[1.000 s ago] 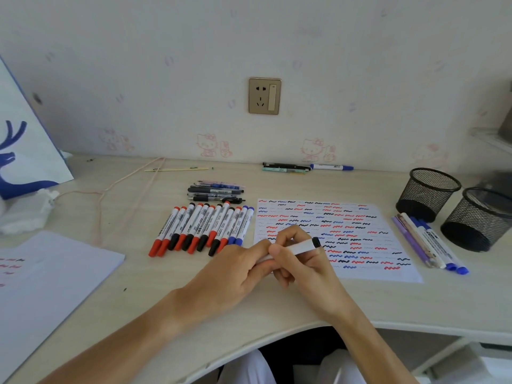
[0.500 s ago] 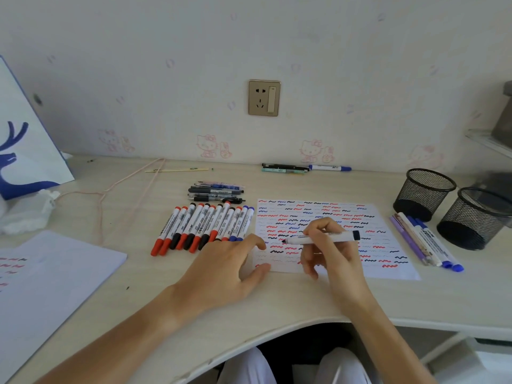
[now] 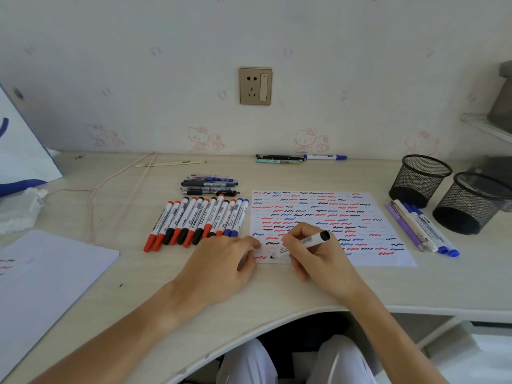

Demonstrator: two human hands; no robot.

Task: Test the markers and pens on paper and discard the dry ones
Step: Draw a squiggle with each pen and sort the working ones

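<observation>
- Right hand pinches a black whiteboard marker, tip down on the test sheet at its 7 o'clock corner; a short black mark sits right at the tip.
- Left hand lies flat, fingers relaxed, holding nothing, fingertips on the sheet's left edge, steadying it.
- Sheet nearly filled with red, blue and black squiggles, so by my reading much testing is already done; little bare paper left, only along the bottom.
- Row of whiteboard markers at the sheet's 9 o'clock, touching side by side: roughly eleven, about six red, three black, two blue; caps overlap, so the count is approximate.
- Pens stacked at 12 o'clock from that row: about five.
- At the sheet's 3 o'clock, a second group: four or five, purple pens plus blue-capped markers.
- Two mesh pen cups, just past that group, look empty.
- Three or so pens lie against the wall.
- Cannot tell which pile is tested, untested or discarded.
</observation>
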